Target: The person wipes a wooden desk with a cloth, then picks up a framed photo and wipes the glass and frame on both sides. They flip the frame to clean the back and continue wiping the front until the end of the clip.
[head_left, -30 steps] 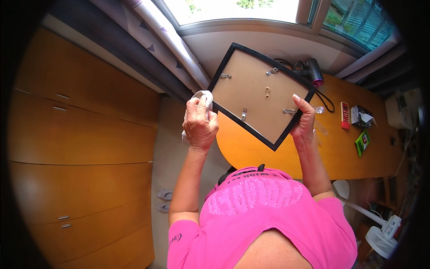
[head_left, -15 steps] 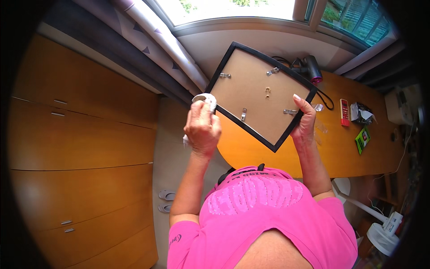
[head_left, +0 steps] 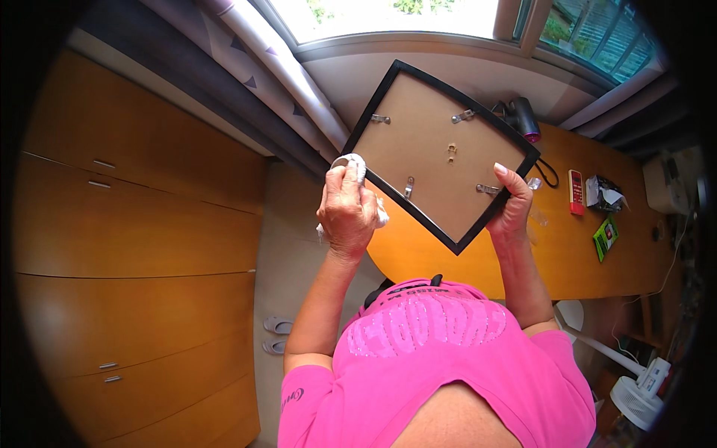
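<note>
A black-edged picture frame [head_left: 437, 142] is held up in front of me, its brown backing board and metal clips facing me. My right hand [head_left: 511, 201] grips its right edge, thumb over the rim near a clip and the other fingers hidden behind. In my left hand [head_left: 349, 213] is a bunched white cloth [head_left: 357, 166], pinched at the frame's left corner. More of the cloth hangs out beside that palm. Whether the cloth touches the rim or sits just beside it, I cannot tell.
Below the frame is a wooden desk [head_left: 478, 265]. On it lie a dark hair dryer [head_left: 523, 119], a red-and-white remote-like device [head_left: 576, 192], a black package [head_left: 602, 194] and a green packet [head_left: 606, 239]. Wooden drawers [head_left: 142, 224] stand left, a white fan [head_left: 638, 396] lower right.
My left hand has shifted slightly right and turned, bringing the cloth closer in at the frame's left corner. The frame has moved a little to the right, with its top corner higher.
</note>
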